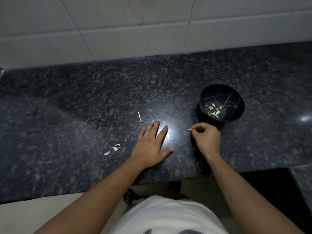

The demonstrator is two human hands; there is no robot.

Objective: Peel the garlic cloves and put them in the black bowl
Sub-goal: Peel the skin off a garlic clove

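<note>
The black bowl (237,100) stands on the dark granite counter (84,102) at the right, with several peeled garlic cloves (214,110) lying in it. Just in front of the bowl, my right hand (206,138) pinches a small white piece (189,129) between its fingertips; whether it is a clove or skin I cannot tell. My left hand (150,146) lies flat on the counter with its fingers spread, holding nothing. A garlic stem with its root end (140,118) lies just beyond my left fingertips.
Scraps of white garlic skin (114,148) lie on the counter left of my left hand. A tiled wall (152,27) rises behind the counter. The counter's front edge runs near my body, with the floor below.
</note>
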